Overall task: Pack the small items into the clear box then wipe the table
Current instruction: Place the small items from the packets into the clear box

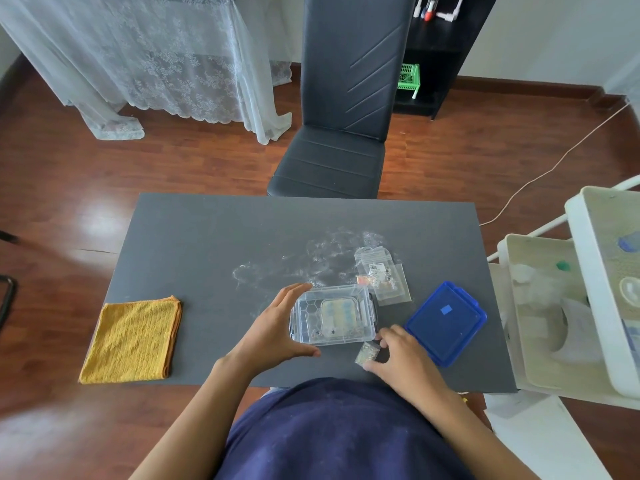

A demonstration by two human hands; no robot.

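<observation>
The clear box [304, 315] stands open near the front of the dark grey table [207, 244], with a pale packet and small items inside. My left hand [277, 327] cups its left side, thumb at the front corner. My right hand [405, 355] pinches a small clear bag [367, 353] of tiny items just off the box's front right corner. Several more small clear bags [382, 275] lie behind the box to the right. The blue lid [446, 322] lies flat to the right of the box. White powdery smears [322, 254] mark the table's middle.
A folded yellow cloth [133, 341] lies at the table's front left. A black chair [343, 109] stands behind the far edge. A white trolley [568, 306] with trays sits against the right side. A black shelf [433, 53] stands at the back.
</observation>
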